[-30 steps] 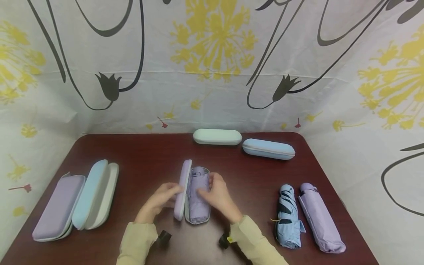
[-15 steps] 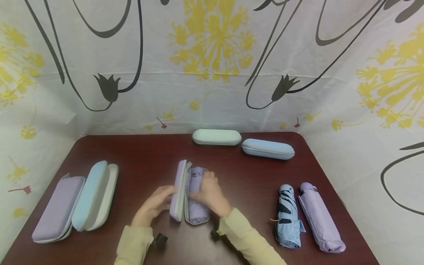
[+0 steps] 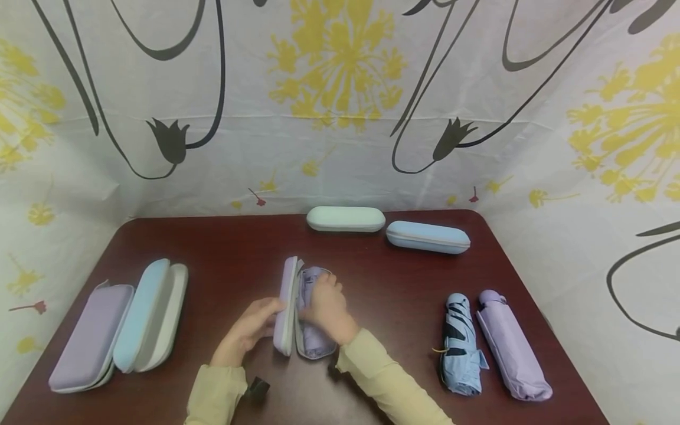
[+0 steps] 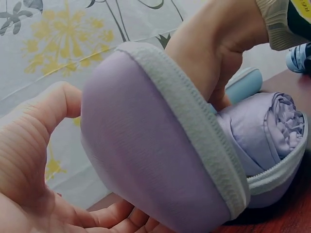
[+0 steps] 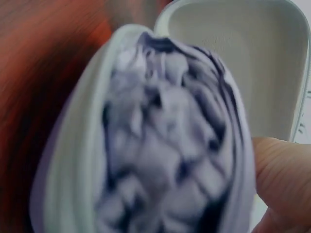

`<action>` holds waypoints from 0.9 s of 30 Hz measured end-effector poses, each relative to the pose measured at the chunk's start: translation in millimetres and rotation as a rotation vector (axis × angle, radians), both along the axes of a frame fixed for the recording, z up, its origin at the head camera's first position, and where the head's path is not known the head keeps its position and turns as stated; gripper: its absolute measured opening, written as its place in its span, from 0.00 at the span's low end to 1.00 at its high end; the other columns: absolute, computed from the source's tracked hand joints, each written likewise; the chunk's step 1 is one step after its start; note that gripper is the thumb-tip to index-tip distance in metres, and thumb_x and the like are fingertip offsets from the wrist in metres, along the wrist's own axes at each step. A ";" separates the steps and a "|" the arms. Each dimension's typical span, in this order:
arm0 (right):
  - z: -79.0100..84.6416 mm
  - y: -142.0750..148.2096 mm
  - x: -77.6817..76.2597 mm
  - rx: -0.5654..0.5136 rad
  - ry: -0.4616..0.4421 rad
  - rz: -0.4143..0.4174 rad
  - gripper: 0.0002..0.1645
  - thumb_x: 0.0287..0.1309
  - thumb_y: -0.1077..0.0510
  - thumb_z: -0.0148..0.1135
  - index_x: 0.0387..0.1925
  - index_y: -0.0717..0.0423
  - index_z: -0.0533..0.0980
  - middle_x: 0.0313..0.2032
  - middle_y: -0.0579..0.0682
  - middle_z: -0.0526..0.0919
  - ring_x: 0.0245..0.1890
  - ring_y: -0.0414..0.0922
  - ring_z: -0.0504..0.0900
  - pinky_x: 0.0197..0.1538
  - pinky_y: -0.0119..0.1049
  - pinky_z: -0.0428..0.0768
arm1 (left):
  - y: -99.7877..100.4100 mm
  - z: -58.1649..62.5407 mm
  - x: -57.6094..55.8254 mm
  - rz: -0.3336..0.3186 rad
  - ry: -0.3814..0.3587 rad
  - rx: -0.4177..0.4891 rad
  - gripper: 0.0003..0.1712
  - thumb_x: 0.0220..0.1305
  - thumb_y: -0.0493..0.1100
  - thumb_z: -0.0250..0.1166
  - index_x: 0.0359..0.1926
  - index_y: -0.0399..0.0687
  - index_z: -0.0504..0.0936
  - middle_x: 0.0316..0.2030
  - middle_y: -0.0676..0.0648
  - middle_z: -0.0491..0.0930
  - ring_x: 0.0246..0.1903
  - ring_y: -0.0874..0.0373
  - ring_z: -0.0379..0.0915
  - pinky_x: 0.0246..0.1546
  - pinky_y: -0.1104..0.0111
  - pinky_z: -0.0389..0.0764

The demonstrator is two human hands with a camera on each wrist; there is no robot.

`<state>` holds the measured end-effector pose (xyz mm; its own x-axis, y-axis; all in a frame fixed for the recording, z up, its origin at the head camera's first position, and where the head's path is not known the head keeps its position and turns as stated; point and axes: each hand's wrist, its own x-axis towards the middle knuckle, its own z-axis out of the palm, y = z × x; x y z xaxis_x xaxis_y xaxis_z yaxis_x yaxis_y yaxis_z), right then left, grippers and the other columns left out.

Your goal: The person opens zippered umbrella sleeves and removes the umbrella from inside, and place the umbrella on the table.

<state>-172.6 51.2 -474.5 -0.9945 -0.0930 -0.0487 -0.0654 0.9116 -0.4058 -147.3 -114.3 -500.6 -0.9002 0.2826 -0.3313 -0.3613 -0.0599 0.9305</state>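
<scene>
"Right hand (image 3: 327, 307): gripping something?"

"Yes, the umbrella (image 4: 257, 128). Its fingers curl over the roll, which lies lengthwise in the open case (image 4: 273, 196), probably because only that way fits."

"And the left hand (image 3: 248, 326)?"

"It grips the lid (image 3: 287, 307) between thumb and fingers, likely so the lid stands up and leaves the right hand room."

"Farther out?"

"Left, a purple case (image 3: 91, 336) beside a gaping blue case (image 3: 140, 319); right, a blue umbrella (image 3: 461, 348) beside a purple umbrella (image 3: 512, 348). They look sorted by kind. On the far edge of the tabletop (image 3: 228, 248) lie a green case (image 3: 345, 219) and another blue one (image 3: 428, 237), perhaps to free the middle."
</scene>
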 end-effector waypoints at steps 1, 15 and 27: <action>-0.6 0.3 -0.1 -0.017 0.008 0.002 0.54 0.24 0.51 0.78 0.52 0.75 0.62 0.42 0.66 0.70 0.40 0.59 0.73 0.36 0.49 0.78 | 0.2 -0.1 0.3 0.007 -0.001 -0.006 0.34 0.56 0.46 0.56 0.55 0.20 0.64 0.37 0.44 0.78 0.37 0.54 0.77 0.41 0.58 0.77; 9.7 42.9 -3.7 -0.465 -0.080 0.011 0.51 0.30 0.57 0.72 0.60 0.69 0.62 0.47 0.64 0.74 0.41 0.52 0.76 0.44 0.44 0.78 | 6.2 3.6 5.4 0.135 -0.010 -0.090 0.30 0.54 0.45 0.59 0.51 0.24 0.70 0.36 0.41 0.78 0.34 0.54 0.76 0.38 0.59 0.78; 10.2 136.7 35.0 -0.392 -0.053 -0.147 0.48 0.35 0.58 0.68 0.60 0.73 0.61 0.51 0.68 0.73 0.45 0.55 0.75 0.48 0.48 0.75 | -39.5 13.7 -1.8 0.208 -0.003 -0.249 0.31 0.58 0.44 0.59 0.56 0.24 0.66 0.35 0.42 0.78 0.30 0.57 0.75 0.36 0.62 0.78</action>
